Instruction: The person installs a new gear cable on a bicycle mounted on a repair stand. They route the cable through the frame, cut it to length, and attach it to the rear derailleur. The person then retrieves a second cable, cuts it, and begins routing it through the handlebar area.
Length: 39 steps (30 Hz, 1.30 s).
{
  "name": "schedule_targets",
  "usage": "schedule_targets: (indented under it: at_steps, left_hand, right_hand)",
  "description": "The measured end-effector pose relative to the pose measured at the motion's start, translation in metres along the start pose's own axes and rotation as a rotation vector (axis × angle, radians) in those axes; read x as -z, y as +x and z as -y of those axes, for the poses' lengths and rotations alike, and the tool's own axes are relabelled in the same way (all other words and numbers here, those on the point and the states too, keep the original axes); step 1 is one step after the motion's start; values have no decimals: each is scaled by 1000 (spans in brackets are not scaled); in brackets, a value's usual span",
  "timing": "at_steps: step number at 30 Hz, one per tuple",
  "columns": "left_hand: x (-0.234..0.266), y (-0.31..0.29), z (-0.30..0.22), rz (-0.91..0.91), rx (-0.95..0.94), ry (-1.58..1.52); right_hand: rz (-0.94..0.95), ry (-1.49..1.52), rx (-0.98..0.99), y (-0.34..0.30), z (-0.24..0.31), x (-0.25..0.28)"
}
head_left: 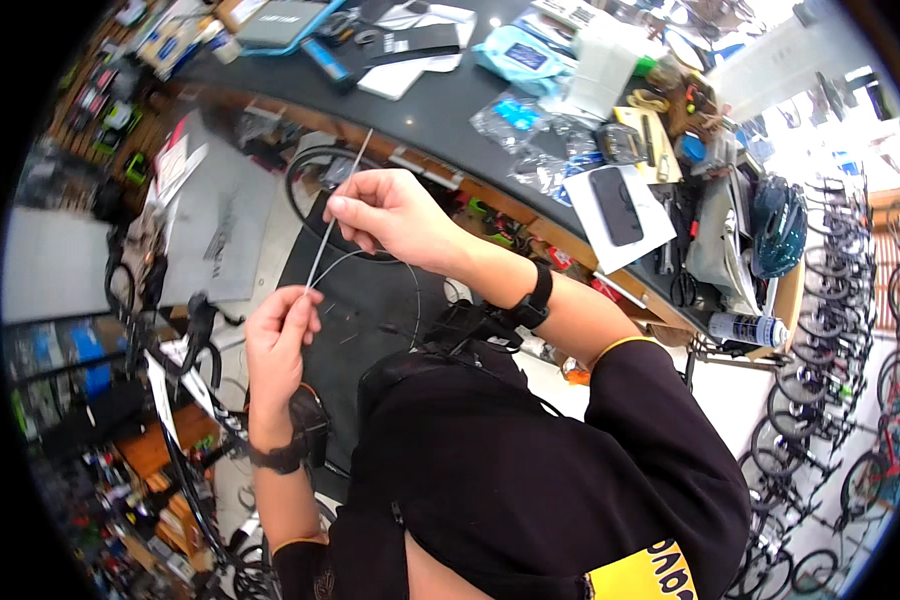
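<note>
Steel cable (322,243) between both hands

Your right hand (390,215) pinching a thin cable (332,222), your left hand (278,335) gripping its lower end, dark counter (440,110) strewn with bags and tools, bicycles (830,420) at right

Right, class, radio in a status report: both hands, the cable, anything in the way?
Left hand and right hand both pinching thin white cable housing. Housing taut between them. Nothing blocking.
</note>
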<state>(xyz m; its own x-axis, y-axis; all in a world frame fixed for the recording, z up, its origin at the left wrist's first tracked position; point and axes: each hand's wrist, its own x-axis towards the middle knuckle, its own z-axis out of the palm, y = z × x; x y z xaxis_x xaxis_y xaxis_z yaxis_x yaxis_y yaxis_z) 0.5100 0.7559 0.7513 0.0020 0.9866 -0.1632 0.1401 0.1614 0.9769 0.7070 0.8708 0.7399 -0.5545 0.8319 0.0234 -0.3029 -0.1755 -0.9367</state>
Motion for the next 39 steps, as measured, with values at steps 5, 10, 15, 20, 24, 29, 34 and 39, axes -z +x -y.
schedule_targets:
  at_steps: [5,10,15,20,24,29,34,39]
  left_hand:
    - [-27,47,-5,5,69,39]
    - [-48,79,-17,115,107,95]
    - [-53,101,-25,234,75,115]
    - [-67,114,-30,256,5,99]
    - [-57,106,-28,183,-33,111]
    - [-52,116,-23,255,-15,-125]
    - [-40,97,-20,184,38,-239]
    - [-19,77,-15,189,21,-412]
  right_hand:
    - [-247,148,33,9,18,105]
    - [-515,235,12,-33,15,186]
    - [-833,164,-41,-100,21,256]
    - [-1048,-1202,-391,-198,31,328]
    - [-914,-1536,-1027,-277,8,357]
    - [-1041,-1446,-1309,-382,-47,363]
    - [-1103,-1614,-1042,-402,-64,363]
    - [-1045,-1465,-1139,-414,-39,339]
